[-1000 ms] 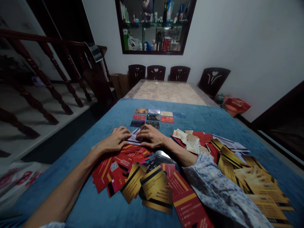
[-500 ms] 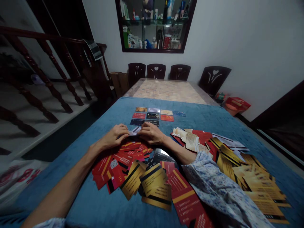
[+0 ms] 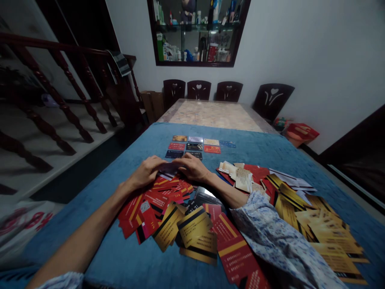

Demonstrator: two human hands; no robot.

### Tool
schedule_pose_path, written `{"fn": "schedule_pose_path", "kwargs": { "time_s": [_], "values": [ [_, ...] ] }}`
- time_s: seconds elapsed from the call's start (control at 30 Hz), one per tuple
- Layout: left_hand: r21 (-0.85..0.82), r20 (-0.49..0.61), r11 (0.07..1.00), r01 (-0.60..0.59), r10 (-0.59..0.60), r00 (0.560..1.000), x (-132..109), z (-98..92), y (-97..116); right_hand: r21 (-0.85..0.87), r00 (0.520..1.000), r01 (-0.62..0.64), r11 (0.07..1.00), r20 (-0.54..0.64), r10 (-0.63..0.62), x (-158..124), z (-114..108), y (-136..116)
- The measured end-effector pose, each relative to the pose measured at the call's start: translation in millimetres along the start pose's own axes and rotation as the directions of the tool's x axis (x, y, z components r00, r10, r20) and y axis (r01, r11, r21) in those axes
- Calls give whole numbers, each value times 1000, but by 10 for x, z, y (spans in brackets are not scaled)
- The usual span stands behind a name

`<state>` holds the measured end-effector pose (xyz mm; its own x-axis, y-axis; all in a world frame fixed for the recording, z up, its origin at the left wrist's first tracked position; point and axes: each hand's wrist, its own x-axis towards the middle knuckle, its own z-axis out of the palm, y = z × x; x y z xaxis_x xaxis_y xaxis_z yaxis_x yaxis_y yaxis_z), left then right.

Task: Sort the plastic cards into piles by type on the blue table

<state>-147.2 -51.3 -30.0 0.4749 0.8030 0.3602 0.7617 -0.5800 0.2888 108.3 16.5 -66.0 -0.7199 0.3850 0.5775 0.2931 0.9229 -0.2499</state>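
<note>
Between my two hands a pale card (image 3: 168, 165) is pinched, lifted at the far edge of a spread of red cards (image 3: 162, 196). My left hand (image 3: 148, 170) closes on its left end, fingers curled over it. On the right end, my right hand (image 3: 192, 166) grips with bent fingers; its fingertips partly hide the card. Just beyond the hands, several cards lie face up in rows, among them a black card (image 3: 194, 147) and a red-orange card (image 3: 212, 149). Nearer me are gold cards (image 3: 195, 226) and dark red cards (image 3: 236, 257).
A heap of gold cards (image 3: 327, 233) and a stack of cream cards (image 3: 242, 178) lie at the right. Blue cloth (image 3: 126, 160) covers the near table. Chairs (image 3: 198, 89) stand at the far end, a wooden railing (image 3: 60, 88) at the left.
The pale card has been tipped up between my hands, and its striped face is less visible. My hands have shifted only slightly. The laid-out cards stay where they were.
</note>
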Motion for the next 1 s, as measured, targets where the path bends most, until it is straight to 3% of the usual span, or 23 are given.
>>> {"fn": "schedule_pose_path", "kwargs": {
  "time_s": [0.4,0.67,1.0],
  "values": [
    [-5,-37,999,39,-39,999,3,103,-50,-88,994,112,990,23,-110,-18,9,77],
    [48,33,992,121,-122,992,4,119,4,-124,995,76,989,74,-67,-11,7,75],
    [51,41,990,130,-132,990,9,148,2,-154,991,4,988,129,16,-16,-21,93]
  ]
}}
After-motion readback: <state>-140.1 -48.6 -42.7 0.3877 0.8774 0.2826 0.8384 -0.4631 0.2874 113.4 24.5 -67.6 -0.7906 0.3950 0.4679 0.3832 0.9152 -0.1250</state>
